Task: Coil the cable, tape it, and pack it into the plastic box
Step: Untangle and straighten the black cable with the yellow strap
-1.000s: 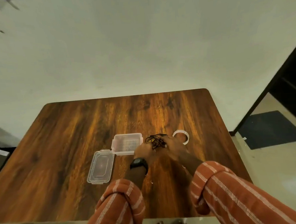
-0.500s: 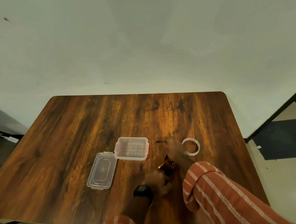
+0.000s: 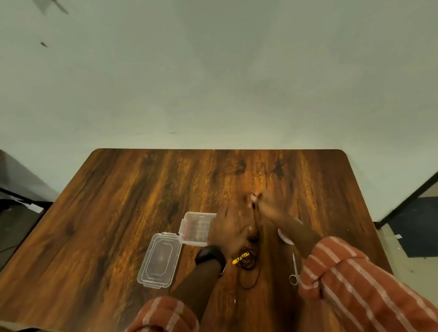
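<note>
Both hands have gone up and away from the body since half a second ago, and the cable now hangs down from them. Under them is the big wooden table (image 3: 128, 213). On it sit the open plastic box (image 3: 195, 228), its clear lid (image 3: 158, 260) just beside it, a white tape roll (image 3: 286, 235) partly hidden by the right arm, and small scissors (image 3: 294, 270). The left hand (image 3: 230, 230) is curled round the thin black cable (image 3: 248, 261). The right hand (image 3: 266, 205) pinches the cable's upper end; blur hides the fingers. The cable looks light, soft and floppy. I think its loops could spring open, so holding the whole bundle seems best.
</note>
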Demonstrator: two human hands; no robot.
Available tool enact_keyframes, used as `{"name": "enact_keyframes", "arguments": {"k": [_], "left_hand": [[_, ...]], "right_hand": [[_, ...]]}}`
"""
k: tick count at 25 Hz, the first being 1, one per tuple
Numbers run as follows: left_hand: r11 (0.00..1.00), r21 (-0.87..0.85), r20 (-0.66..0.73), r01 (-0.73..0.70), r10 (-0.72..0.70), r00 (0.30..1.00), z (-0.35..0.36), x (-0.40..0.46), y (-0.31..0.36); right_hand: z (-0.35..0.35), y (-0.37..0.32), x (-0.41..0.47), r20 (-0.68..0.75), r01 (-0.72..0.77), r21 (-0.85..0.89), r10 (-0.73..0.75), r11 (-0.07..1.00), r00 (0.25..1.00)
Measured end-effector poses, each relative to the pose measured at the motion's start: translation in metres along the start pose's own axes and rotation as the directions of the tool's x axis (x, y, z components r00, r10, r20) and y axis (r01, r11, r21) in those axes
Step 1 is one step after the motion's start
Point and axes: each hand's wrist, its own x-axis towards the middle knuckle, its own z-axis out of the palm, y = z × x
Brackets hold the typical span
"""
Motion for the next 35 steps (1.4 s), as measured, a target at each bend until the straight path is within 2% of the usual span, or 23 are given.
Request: {"name": "enact_keyframes", "arguments": {"k": [2,5,6,9,10,11,12,13,14,15,16,17,18,19,21,22,24,25,26,28,30,33,35], "left_hand": [[0.972,-0.211,0.150,0.104,-0.073,0.986,-0.018,0.031,0.025],[0.887,-0.450,0.244,0.102,0.012,0.970,-0.042,0.058,0.062],[0.881,-0.468,0.235,0.071,0.046,0.971,-0.050,0.060,0.071],[0.778,-0.627,0.207,0.031,0.128,0.970,-0.073,0.060,0.080],[0.748,-0.662,0.201,0.031,0.138,0.970,-0.089,0.058,0.081],[0.733,-0.680,0.191,0.017,0.155,0.969,-0.106,0.058,0.081],[0.731,-0.683,0.182,-0.004,0.175,0.967,-0.124,0.059,0.085],[0.719,-0.694,0.175,-0.021,0.197,0.965,-0.141,0.062,0.090],[0.717,-0.695,0.159,-0.051,0.223,0.962,-0.159,0.066,0.099],[0.720,-0.688,0.143,-0.094,0.261,0.955,-0.176,0.071,0.111],[0.725,-0.676,0.135,-0.133,0.299,0.945,-0.190,0.076,0.125],[0.720,-0.675,0.139,-0.160,0.337,0.931,-0.203,0.082,0.141],[0.721,-0.671,0.160,-0.172,0.368,0.916,-0.213,0.088,0.156],[0.728,-0.663,0.194,-0.173,0.390,0.900,-0.220,0.093,0.170],[0.765,-0.615,0.259,-0.191,0.425,0.867,-0.232,0.101,0.196],[0.783,-0.585,0.274,-0.212,0.436,0.857,-0.236,0.105,0.205],[0.812,-0.534,0.266,-0.233,0.423,0.866,-0.243,0.112,0.213],[0.827,-0.508,0.257,-0.240,0.412,0.874,-0.247,0.115,0.213],[0.845,-0.472,0.259,-0.252,0.406,0.876,-0.250,0.116,0.209],[0.888,-0.356,0.298,-0.290,0.402,0.866,-0.254,0.116,0.191],[0.920,-0.264,0.347,-0.290,0.371,0.861,-0.251,0.114,0.163],[0.950,-0.183,0.366,-0.255,0.306,0.879,-0.246,0.112,0.122],[0.968,-0.034,0.337,-0.250,0.246,0.909,-0.247,0.112,0.099]], "right_hand": [[-0.026,-0.054,-0.004,0.006,0.107,0.186,-0.110,0.977,0.994],[-0.075,-0.144,-0.018,0.012,0.224,0.452,-0.256,0.864,0.966],[-0.095,-0.174,-0.024,-0.037,0.281,0.535,-0.310,0.797,0.950],[-0.175,-0.236,-0.055,-0.358,0.493,0.692,-0.342,0.527,0.869],[-0.203,-0.244,-0.068,-0.401,0.555,0.702,-0.397,0.447,0.826],[-0.227,-0.245,-0.084,-0.366,0.589,0.708,-0.510,0.390,0.778],[-0.244,-0.241,-0.097,-0.282,0.601,0.692,-0.617,0.399,0.734],[-0.255,-0.236,-0.104,-0.208,0.626,0.608,-0.663,0.488,0.719],[-0.261,-0.230,-0.106,-0.215,0.639,0.442,-0.617,0.630,0.757],[-0.267,-0.224,-0.101,-0.290,0.579,0.198,-0.517,0.791,0.805],[-0.269,-0.218,-0.093,-0.400,0.408,-0.019,-0.381,0.913,0.834],[-0.266,-0.216,-0.091,-0.510,0.186,-0.185,-0.256,0.965,0.821],[-0.258,-0.216,-0.091,-0.581,0.021,-0.298,-0.198,0.954,0.790],[-0.243,-0.219,-0.094,-0.590,-0.008,-0.361,-0.222,0.933,0.776],[-0.206,-0.230,-0.103,-0.455,0.256,-0.337,-0.395,0.906,0.798],[-0.187,-0.238,-0.107,-0.374,0.378,-0.226,-0.438,0.898,0.817],[-0.163,-0.250,-0.117,-0.132,0.442,0.002,-0.438,0.897,0.889],[-0.160,-0.251,-0.119,-0.017,0.434,0.006,-0.434,0.901,0.901],[-0.163,-0.249,-0.121,0.044,0.436,-0.052,-0.434,0.899,0.900],[-0.183,-0.246,-0.124,0.021,0.463,-0.208,-0.469,0.862,0.883],[-0.210,-0.246,-0.129,0.004,0.458,-0.254,-0.473,0.852,0.881],[-0.255,-0.254,-0.145,0.054,0.354,-0.389,-0.362,0.850,0.930],[-0.281,-0.255,-0.154,0.124,0.274,-0.428,-0.244,0.861,0.962]]}}
